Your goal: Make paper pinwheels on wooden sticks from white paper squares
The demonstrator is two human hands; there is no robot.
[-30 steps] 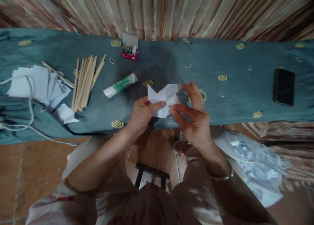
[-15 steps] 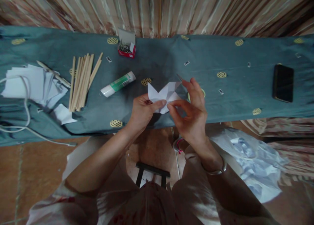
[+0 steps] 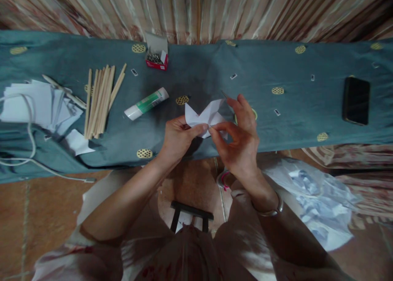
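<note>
Left hand point(image 3: 178, 137), head view: gripping a folded white paper shape with pointed tips point(image 3: 211, 111), thumb laid across the front, other fingers tucked mostly out of sight behind.
Right hand point(image 3: 237, 141): thumb and forefinger pinched together at the middle of the paper; whether on paper alone or also on something tiny, cannot tell. Upper fingers curled round a thin grey pointed tool point(image 3: 226, 96), mostly hidden, kind unclear.
Paper's place: just above the near edge of the long surface draped in blue-green cloth with yellow motifs point(image 3: 301, 127), about midway along.
Pinching well: best done by bracing the back with the left fingers, pressing gently at the centre, and angling the tool's point away from the folds; likely to spring loose if gripped too lightly, to crumple if squeezed hard.
Paper's look: thin, plain, creased toward the middle, with two peaks rising toward the far edge and a V-shaped notch between; lower part partly covered by fingers.
Left of the paper: white cylindrical glue stick with green label point(image 3: 146, 104), lying slantwise; farther toward the left end, pale wooden sticks point(image 3: 100, 103).
Far edge: small red cardboard box point(image 3: 156, 65), lid raised, holding metal bits.
</note>
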